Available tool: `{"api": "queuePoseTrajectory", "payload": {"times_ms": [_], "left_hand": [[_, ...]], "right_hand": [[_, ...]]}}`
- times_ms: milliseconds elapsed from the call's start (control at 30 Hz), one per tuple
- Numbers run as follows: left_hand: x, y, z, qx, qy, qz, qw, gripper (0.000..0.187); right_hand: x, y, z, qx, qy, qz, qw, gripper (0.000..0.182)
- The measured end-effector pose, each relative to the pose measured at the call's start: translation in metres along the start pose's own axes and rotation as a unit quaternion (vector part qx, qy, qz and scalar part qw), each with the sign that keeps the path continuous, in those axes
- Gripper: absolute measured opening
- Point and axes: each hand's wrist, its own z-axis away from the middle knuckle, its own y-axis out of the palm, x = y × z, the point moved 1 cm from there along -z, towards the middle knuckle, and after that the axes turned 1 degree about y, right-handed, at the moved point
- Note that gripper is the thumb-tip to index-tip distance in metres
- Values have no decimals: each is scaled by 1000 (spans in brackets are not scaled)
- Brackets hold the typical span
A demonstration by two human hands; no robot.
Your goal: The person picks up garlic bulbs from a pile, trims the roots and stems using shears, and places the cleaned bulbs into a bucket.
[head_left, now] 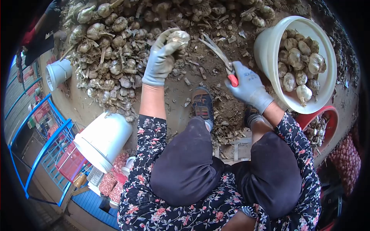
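Observation:
Gloved in grey, my left hand (161,57) grips a garlic bulb (178,37) between thumb and fingers, above the dirt floor. To its right, my right hand (248,84), also gloved, is closed around the red handle of a pair of shears (219,52). The shears' blades are apart and point up and left, toward the bulb but not touching it. A large pile of garlic with stems (111,50) spreads left of and beyond my left hand. On the right, a tilted white bucket (266,48) holds several bulbs.
A red tub (334,115) with garlic stands below the white bucket. Another white bucket (106,138) lies at the lower left, near a blue metal frame (38,148). A smaller pail (59,73) and a person's arm (40,23) are at the upper left. Cut stems litter the floor.

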Motion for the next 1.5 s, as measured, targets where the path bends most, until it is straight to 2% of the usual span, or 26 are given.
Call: {"api": "queuePoseTrajectory", "payload": {"times_ms": [67,100,133,200,267,333,533,567,600,700,900,933,1000,1067,1133,1200,1267,1300,1367,1400,1433,1467,1500], "left_hand": [[4,12,6,9,38,-67,997,54],[6,17,8,-2,49,-101,994,56],[3,20,10,-2,49,-101,994,56],[-5,28,15,-43,89,-351,931,56],[-10,40,22,-54,68,-346,934,55],[-10,40,24,-66,148,-502,850,56],[-6,34,29,-59,114,-411,903,56],[-4,31,31,-48,18,-328,943,56],[-3,29,31,-47,15,-327,944,56],[-4,30,28,-1,129,-540,832,60],[0,33,27,22,137,-591,795,56],[1,33,28,22,135,-591,795,56],[5,32,28,30,69,-525,848,50],[8,31,30,32,63,-507,859,49],[12,27,26,46,58,-474,878,46],[11,23,23,44,53,-467,881,53],[8,30,25,28,-4,-412,911,60],[15,30,23,41,37,-439,897,62],[23,27,24,43,37,-459,887,62],[22,30,24,41,36,-478,877,62],[19,37,25,24,-56,-409,911,61],[21,38,25,29,-57,-423,904,59],[19,47,26,38,-35,-454,890,57]], "right_hand": [[3,1,-1,-89,-75,148,982,45],[9,-1,-1,-70,-59,202,975,47],[12,-2,1,-70,-59,202,975,47],[16,-2,5,-80,-38,244,966,46],[18,-2,6,-82,-33,254,963,46],[18,-1,7,-95,-31,264,959,46],[19,0,8,-131,-71,238,960,50],[21,-2,7,-128,-69,237,961,50],[23,-4,4,-113,-71,265,955,47],[25,-7,1,-92,-74,299,947,44],[18,-4,1,-41,-81,319,943,45],[16,0,2,-23,-86,314,945,43],[13,2,1,-4,-92,307,947,42],[11,-2,0,3,-55,225,973,39],[7,-5,0,4,-29,205,978,38],[0,-3,10,-31,-56,148,987,37],[1,1,13,-61,-80,148,984,37],[5,0,13,-65,-87,188,976,38],[8,-3,13,-76,-94,227,966,39],[8,-3,12,-30,-63,204,977,39],[8,-3,11,14,-33,180,983,39],[8,-3,7,57,-6,158,986,40],[-1,2,3,40,13,132,990,37]]}}
